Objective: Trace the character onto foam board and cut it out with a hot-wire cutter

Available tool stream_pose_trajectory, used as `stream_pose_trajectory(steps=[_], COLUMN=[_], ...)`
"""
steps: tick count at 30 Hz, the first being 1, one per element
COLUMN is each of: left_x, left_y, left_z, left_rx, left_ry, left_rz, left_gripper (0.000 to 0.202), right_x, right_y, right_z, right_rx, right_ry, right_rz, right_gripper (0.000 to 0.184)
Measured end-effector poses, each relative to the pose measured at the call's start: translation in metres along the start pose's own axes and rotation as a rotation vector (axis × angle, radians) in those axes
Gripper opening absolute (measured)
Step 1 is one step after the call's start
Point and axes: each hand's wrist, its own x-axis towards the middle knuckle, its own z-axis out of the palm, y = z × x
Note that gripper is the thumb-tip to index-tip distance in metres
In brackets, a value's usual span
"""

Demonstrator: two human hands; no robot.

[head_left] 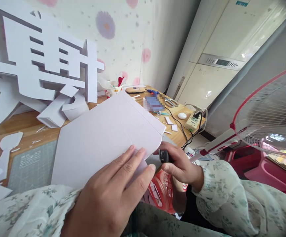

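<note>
Left hand [115, 191] lies flat and open, fingers spread, pressing down the near corner of a large white card sheet [103, 138] that rests tilted over the wooden surface [21, 126] and a grey cutting mat [31, 166]. Right hand [182, 168] is curled closed around a black-handled tool [164, 155] held at the sheet's right edge; its tip is hidden. Both wrists wear floral sleeves. Below the hands, a red basket [161, 191] holds white paper scraps. At the back of the surface, 1 paper cup [113, 89] holds a red item too small to identify. A tall white cut-out character [46, 65] stands at the left, and a power strip [193, 121] lies near the far right corner beside a red-rimmed fan [273, 112].
</note>
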Motion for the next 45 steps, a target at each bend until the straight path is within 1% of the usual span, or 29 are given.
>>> stream_pose_trajectory(steps=[3,6,9,11,13,16,19,21,24,27,31,36,40,45], left_x=[0.002,0.002,0.0,-0.002,-0.003,-0.003,-0.001,0.0,0.001,0.002,0.002,0.002,0.002,0.002], left_y=[0.001,0.001,0.002,0.002,0.002,0.002,0.003,0.004,0.005,0.004,0.004,0.006,0.007,0.005], left_z=[-0.003,-0.003,-0.003,-0.003,-0.003,-0.004,-0.007,-0.009,-0.012,-0.014,-0.016,-0.016,-0.016,-0.016], left_rx=[-0.001,0.011,0.009,0.0,-0.003,-0.014,0.008,0.02,0.02,0.029,0.009,0.025,0.028,0.023], left_ry=[0.0,0.005,0.023,0.042,0.076,0.089,0.086,0.096,0.111,0.122,0.133,0.153,0.169,0.172], left_rz=[-0.013,-0.012,-0.021,-0.029,-0.048,-0.074,-0.11,-0.134,-0.164,-0.16,-0.138,-0.152,-0.152,-0.139], left_gripper=[0.034,0.033,0.031,0.029,0.029,0.028,0.03,0.032,0.032,0.032,0.031,0.029,0.03,0.029], right_x=[-0.001,0.001,0.003,0.005,0.007,0.011,0.015,0.019,0.026,0.032,0.036,0.04,0.042,0.041], right_y=[-0.004,-0.008,-0.011,-0.014,-0.015,-0.018,-0.023,-0.026,-0.027,-0.024,-0.021,-0.023,-0.024,-0.022], right_z=[0.002,0.001,-0.001,-0.004,-0.006,-0.011,-0.014,-0.015,-0.014,-0.011,-0.005,-0.001,0.001,0.006], right_rx=[-0.046,0.014,0.138,0.247,0.364,0.519,0.63,0.66,0.589,0.47,0.348,0.206,0.178,0.155], right_ry=[0.004,-0.014,-0.074,-0.143,-0.215,-0.294,-0.334,-0.33,-0.338,-0.369,-0.289,-0.228,-0.2,-0.162], right_rz=[-0.011,0.031,0.085,0.13,0.172,0.227,0.257,0.249,0.212,0.179,0.101,-0.001,-0.034,-0.016], right_gripper=[0.039,0.041,0.037,0.034,0.038,0.045,0.046,0.041,0.037,0.04,0.042,0.04,0.038,0.04])
